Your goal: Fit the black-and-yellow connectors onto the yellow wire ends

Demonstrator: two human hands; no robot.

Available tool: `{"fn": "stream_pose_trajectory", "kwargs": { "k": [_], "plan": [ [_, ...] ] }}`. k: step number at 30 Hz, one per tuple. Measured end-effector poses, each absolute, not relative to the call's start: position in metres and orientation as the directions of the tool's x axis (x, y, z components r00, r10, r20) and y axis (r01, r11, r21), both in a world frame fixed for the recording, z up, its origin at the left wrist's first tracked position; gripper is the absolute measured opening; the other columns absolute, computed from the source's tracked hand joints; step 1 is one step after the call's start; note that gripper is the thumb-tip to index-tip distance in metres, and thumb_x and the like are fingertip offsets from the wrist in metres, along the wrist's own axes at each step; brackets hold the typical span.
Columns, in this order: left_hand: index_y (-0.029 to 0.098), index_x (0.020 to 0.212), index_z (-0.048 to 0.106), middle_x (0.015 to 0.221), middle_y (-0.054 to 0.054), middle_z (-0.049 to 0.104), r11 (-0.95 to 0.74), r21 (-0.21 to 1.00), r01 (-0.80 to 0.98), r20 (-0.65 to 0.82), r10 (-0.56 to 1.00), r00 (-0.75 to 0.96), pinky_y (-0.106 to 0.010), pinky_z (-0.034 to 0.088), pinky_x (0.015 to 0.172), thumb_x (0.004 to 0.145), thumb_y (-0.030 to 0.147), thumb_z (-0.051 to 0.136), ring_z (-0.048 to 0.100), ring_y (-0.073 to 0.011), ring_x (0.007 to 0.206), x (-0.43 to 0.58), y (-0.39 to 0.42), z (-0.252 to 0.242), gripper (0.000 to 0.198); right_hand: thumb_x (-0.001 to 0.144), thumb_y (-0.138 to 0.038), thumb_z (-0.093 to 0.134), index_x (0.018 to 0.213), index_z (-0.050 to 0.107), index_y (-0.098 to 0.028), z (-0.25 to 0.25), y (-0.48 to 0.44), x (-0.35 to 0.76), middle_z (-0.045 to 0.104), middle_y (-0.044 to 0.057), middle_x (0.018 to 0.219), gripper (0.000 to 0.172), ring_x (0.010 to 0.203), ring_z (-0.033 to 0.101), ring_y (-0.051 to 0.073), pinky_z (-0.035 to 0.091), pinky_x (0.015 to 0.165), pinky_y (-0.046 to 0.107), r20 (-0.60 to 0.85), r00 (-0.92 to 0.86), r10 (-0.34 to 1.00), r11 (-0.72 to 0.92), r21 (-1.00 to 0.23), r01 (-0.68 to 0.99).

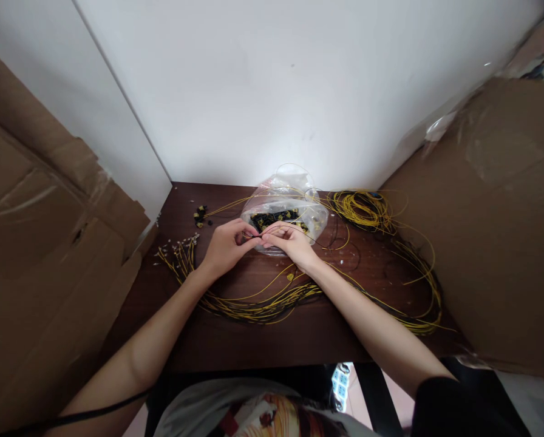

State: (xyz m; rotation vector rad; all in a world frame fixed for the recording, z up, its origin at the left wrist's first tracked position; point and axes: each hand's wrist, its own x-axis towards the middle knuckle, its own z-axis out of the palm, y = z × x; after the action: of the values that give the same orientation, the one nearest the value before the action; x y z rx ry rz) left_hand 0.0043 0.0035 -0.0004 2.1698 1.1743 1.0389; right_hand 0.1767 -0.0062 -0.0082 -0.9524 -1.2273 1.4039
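In front of a clear plastic bag (318, 220) my two hands meet, fingertips pinched together. My left hand (229, 244) is closed on a small dark part (256, 236), whose exact kind is too small to tell. Thin black and yellow wires run from the fingers of my right hand (292, 243), which is closed on them. Several black and yellow small components (274, 216) fill the open bag just behind the fingers. Below my wrists lies a long bundle of yellow and black wires (258, 308), its light-tipped ends (181, 247) fanned out left of my left hand.
A coiled heap of yellow and black wires (363, 209) sits at the back right of the dark brown table (272, 349). A few small black and yellow pieces (200, 215) lie at the back left. Cardboard sheets (48, 261) stand at both sides, and a white wall (272, 91) rises behind.
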Motion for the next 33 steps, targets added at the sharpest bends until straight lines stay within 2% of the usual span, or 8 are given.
{"fn": "stream_pose_trajectory", "kwargs": {
  "k": [6, 11, 21, 33],
  "plan": [
    [0.017, 0.079, 0.065, 0.069, 0.001, 0.055, -0.536, 0.663, 0.522, 0.395, 0.843, 0.364, -0.021, 0.034, 0.054, 0.075, 0.026, 0.065, 0.043, -0.009, 0.055, 0.0041, 0.0024, -0.0007, 0.01, 0.06, -0.03, 0.076, 0.072, 0.064, -0.016, -0.0069, -0.0072, 0.1765, 0.067, -0.001, 0.064, 0.022, 0.059, 0.063, 0.012, 0.054, 0.064, 0.026, 0.041, -0.187, 0.981, 0.009, -0.985, -0.169],
    [0.016, 0.079, 0.065, 0.07, 0.001, 0.056, -0.535, 0.653, 0.537, 0.387, 0.844, 0.371, -0.022, 0.034, 0.054, 0.076, 0.026, 0.063, 0.043, -0.0091, 0.055, 0.0047, 0.0023, -0.0002, 0.01, 0.061, -0.033, 0.076, 0.067, 0.061, -0.014, -0.0078, -0.0063, 0.176, 0.066, 0.001, 0.067, 0.024, 0.061, 0.064, 0.013, 0.056, 0.064, 0.026, 0.048, -0.184, 0.982, 0.01, -0.98, -0.2],
    [0.016, 0.079, 0.063, 0.071, 0.001, 0.057, -0.533, 0.64, 0.553, 0.382, 0.846, 0.373, -0.022, 0.034, 0.054, 0.077, 0.024, 0.061, 0.043, -0.0091, 0.054, 0.0042, 0.0021, -0.0007, 0.008, 0.065, -0.041, 0.073, 0.073, 0.056, -0.015, -0.0121, -0.0037, 0.1765, 0.066, 0.001, 0.063, 0.032, 0.059, 0.066, 0.014, 0.057, 0.066, 0.028, 0.002, -0.233, 0.972, -0.063, -0.961, -0.27],
    [0.016, 0.079, 0.063, 0.07, 0.001, 0.058, -0.536, 0.642, 0.547, 0.385, 0.843, 0.375, -0.022, 0.035, 0.055, 0.077, 0.024, 0.061, 0.044, -0.0092, 0.055, 0.0045, 0.0023, -0.0004, 0.008, 0.063, -0.039, 0.076, 0.072, 0.056, -0.014, -0.0144, -0.0017, 0.1771, 0.066, 0.002, 0.062, 0.033, 0.062, 0.068, 0.016, 0.058, 0.062, 0.028, 0.008, -0.262, 0.965, -0.093, -0.923, -0.374]
  ]
}}
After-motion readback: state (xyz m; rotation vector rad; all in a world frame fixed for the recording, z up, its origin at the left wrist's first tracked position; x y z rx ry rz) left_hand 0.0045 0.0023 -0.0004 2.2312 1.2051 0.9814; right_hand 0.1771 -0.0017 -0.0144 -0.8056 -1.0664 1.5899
